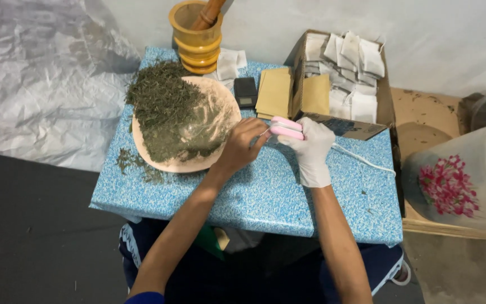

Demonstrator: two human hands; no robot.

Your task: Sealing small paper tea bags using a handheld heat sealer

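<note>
Clamping pink sealer (286, 128) in right grip (312, 147) | left grip (242, 143) pinched together beside it

The scene is evenly and fairly brightly lit from above, with soft, short shadows under the wooden mortar (196, 35) and along the cardboard box (341, 126). The blue table (265, 194) shows no glare. The crumpled plastic sheet (40, 73) catches a dull sheen. Detail is slightly soft throughout; the floor below is dim and murky.
</note>
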